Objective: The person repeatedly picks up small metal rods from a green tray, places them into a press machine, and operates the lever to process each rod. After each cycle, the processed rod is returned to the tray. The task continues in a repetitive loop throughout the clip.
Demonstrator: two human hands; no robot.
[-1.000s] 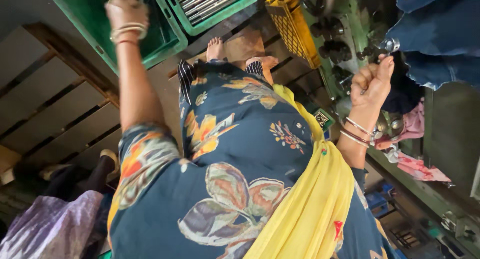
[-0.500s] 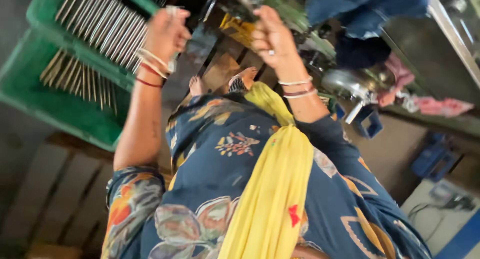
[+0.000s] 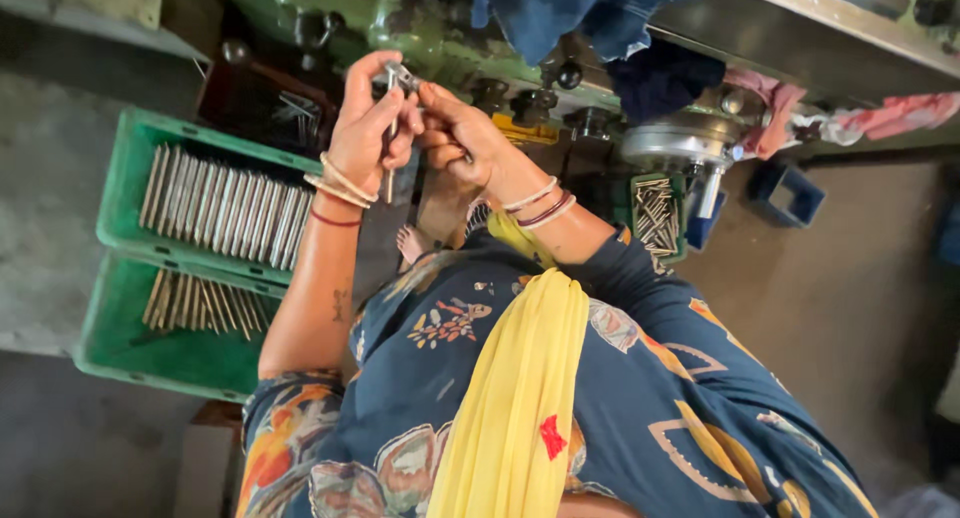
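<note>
My left hand point(image 3: 368, 118) is raised in front of me, fingers closed around a thin metal rod point(image 3: 392, 128) that points downward. My right hand point(image 3: 455, 133) meets it at the top, pinching a small metal piece point(image 3: 404, 77) at the rod's upper end. Both wrists carry bangles. Below the hands lie my blue flowered dress and yellow scarf point(image 3: 515, 388). One bare foot point(image 3: 410, 243) shows on the floor.
Two green crates point(image 3: 118, 208) at the left hold several long metal rods point(image 3: 225, 203). A green machine point(image 3: 430, 23) with knobs stands ahead, draped with blue cloth point(image 3: 560, 13). A small green box of short pins point(image 3: 655, 213) and a blue bin point(image 3: 785, 190) sit to the right.
My view has swung from the crates toward the machine. Both hands have come together in front of me and now hold the rod between them.
</note>
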